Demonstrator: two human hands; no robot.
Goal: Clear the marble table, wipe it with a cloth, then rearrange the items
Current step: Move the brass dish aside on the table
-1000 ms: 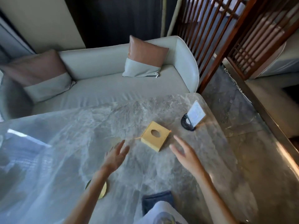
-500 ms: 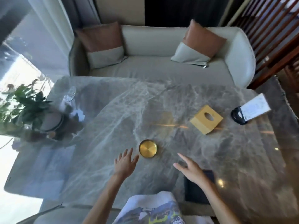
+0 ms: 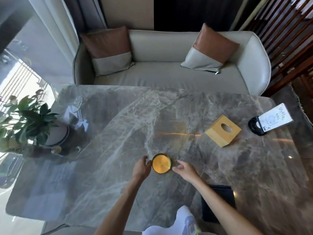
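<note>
Two bare hands were held low over the grey veined marble surface (image 3: 118,133), one at each side of a small round gold-coloured metal dish (image 3: 161,163) that lay near the middle of the near edge. The left hand (image 3: 141,168) was placed at the dish's left rim, its fingers (image 3: 144,159) curled loosely and seemingly touching the rim; no closed grasp could be made out. The right hand (image 3: 186,170) was kept just beside the right rim, its fingers (image 3: 177,169) released and spread, with nothing grasped. A square yellow wooden tissue box with an oval opening (image 3: 223,130) was seen towards the right edge, and a white printed card in a black round stand (image 3: 269,122) was set near the far right corner. A dark flat folded cloth (image 3: 220,192) lay at the near edge, partly hidden by the right forearm. A green leafy plant in a pale pot (image 3: 33,122) stood at the left edge, with a clear stemmed glass (image 3: 76,103) near the far left corner.
</note>
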